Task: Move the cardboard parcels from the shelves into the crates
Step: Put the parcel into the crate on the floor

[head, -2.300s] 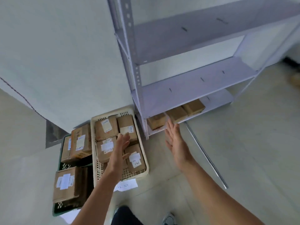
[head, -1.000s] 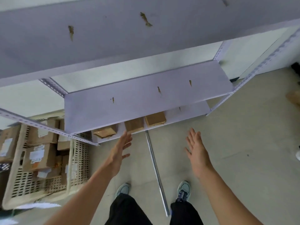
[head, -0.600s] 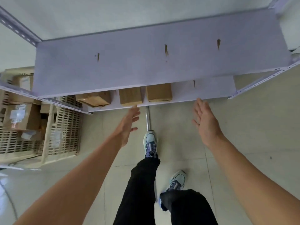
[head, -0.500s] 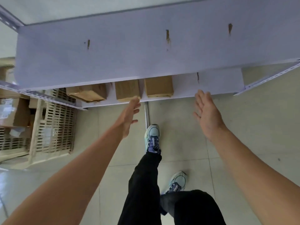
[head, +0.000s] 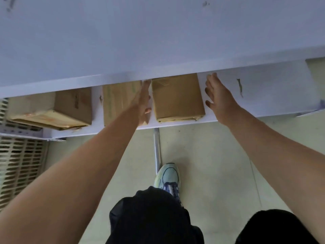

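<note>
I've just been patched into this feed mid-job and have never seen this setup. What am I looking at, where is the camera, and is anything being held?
There is no machine here. A person works with bare hands, and the one camera sits on their head, looking forward and down, so the two arms rising from the bottom are theirs. On the lowest shelf lie a left parcel, a middle parcel and a right parcel, under a higher shelf. The left hand reaches between the middle and right parcels. The right hand is on the right parcel's other side. Both show straight fingers and nothing is held yet. I cannot tell whether they touch it. A crate shows at the left edge, and a shoe and a metal bar are on the floor.
</note>
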The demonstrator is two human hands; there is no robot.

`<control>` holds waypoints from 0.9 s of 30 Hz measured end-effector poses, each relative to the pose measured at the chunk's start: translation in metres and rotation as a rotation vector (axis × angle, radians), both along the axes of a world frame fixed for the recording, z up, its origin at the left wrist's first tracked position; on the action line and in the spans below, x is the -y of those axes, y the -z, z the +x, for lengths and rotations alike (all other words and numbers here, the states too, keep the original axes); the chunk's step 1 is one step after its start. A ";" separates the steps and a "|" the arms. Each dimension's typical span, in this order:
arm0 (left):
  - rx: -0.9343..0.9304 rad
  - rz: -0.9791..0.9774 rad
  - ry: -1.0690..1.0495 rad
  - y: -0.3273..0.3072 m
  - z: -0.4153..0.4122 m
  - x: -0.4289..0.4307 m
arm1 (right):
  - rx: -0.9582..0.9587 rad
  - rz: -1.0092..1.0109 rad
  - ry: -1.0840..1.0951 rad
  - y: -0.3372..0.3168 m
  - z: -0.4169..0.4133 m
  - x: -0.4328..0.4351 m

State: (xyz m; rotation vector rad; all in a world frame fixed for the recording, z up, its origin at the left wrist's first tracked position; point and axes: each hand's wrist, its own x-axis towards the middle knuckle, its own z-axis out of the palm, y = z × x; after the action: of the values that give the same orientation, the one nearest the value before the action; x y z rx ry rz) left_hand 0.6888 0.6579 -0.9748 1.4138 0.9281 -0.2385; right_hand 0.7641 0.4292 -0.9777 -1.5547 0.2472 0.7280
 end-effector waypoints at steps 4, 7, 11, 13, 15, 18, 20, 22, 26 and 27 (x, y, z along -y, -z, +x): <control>0.033 0.010 0.000 0.024 0.028 -0.011 | 0.018 -0.036 0.008 0.033 0.034 -0.017; 0.002 -0.012 0.018 0.038 0.038 -0.017 | -0.001 -0.063 -0.045 0.045 0.047 -0.025; 0.011 -0.053 0.050 0.037 0.039 -0.021 | 0.049 -0.046 -0.042 0.049 0.053 -0.028; 0.082 -0.077 -0.003 0.027 0.037 -0.021 | 0.083 0.033 0.004 0.045 0.055 -0.028; 0.175 -0.098 -0.067 0.017 0.034 -0.022 | 0.117 0.116 0.072 0.039 0.055 -0.024; 0.305 -0.088 -0.065 0.007 0.030 -0.024 | 0.190 0.214 0.102 0.031 0.054 -0.021; 0.362 -0.076 -0.040 0.005 0.026 -0.025 | 0.227 0.265 0.131 0.026 0.049 -0.021; 0.389 -0.087 -0.017 0.008 0.018 -0.023 | 0.236 0.282 0.157 0.024 0.041 -0.019; 0.388 -0.118 0.004 0.022 0.005 -0.023 | 0.243 0.243 0.122 0.031 0.024 -0.015; 0.372 -0.123 -0.022 0.025 0.003 -0.024 | 0.239 0.233 0.117 0.031 0.022 -0.014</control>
State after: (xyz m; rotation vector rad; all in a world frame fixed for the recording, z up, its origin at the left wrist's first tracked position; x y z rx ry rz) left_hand 0.6916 0.6822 -0.9996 1.2784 0.6110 -0.0126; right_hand 0.7858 0.4431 -1.0085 -1.3768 0.0714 0.4565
